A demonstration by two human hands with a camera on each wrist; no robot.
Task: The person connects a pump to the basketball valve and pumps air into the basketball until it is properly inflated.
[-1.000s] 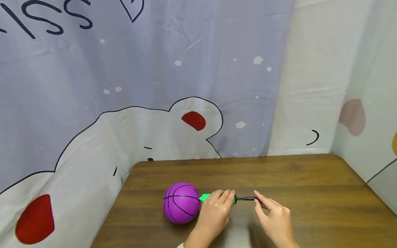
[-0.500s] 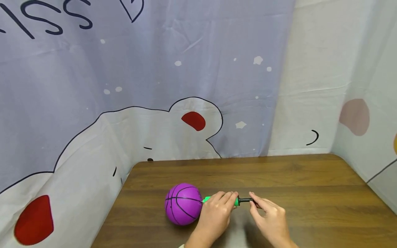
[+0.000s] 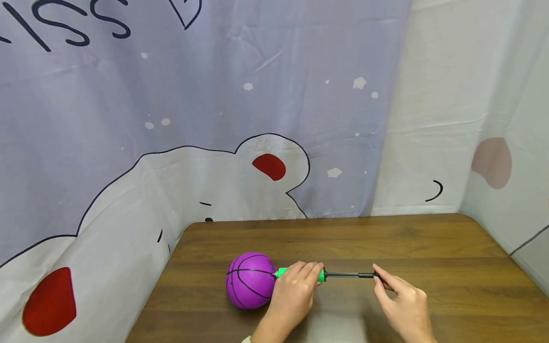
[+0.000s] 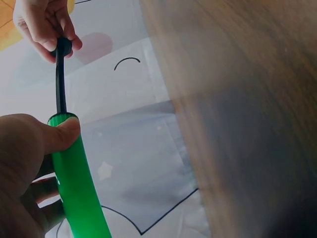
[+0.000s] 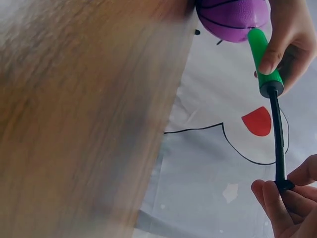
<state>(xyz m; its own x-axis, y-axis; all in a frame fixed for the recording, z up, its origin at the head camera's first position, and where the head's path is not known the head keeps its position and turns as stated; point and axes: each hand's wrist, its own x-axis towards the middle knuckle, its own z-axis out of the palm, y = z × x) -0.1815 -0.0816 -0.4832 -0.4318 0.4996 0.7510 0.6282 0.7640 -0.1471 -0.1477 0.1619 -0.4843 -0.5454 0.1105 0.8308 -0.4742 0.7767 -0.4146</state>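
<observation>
A purple basketball with black lines sits on the wooden table, left of both hands. My left hand grips the green barrel of a hand pump, whose tip meets the ball's right side. Out of the barrel's other end runs a long black rod. My right hand pinches the black handle at the rod's end between thumb and fingers. In the right wrist view the ball, barrel and rod lie nearly in one line. Part of the barrel is hidden by my left fingers.
The brown wooden table spreads beneath the hands. A printed cloth in lilac and white, with a bear drawing and red patches, hangs behind it and along the sides.
My right hand first pushed the handle slightly in toward the barrel, then drew it out to the right. More of the rod shows now. The ball and left hand shifted only slightly.
</observation>
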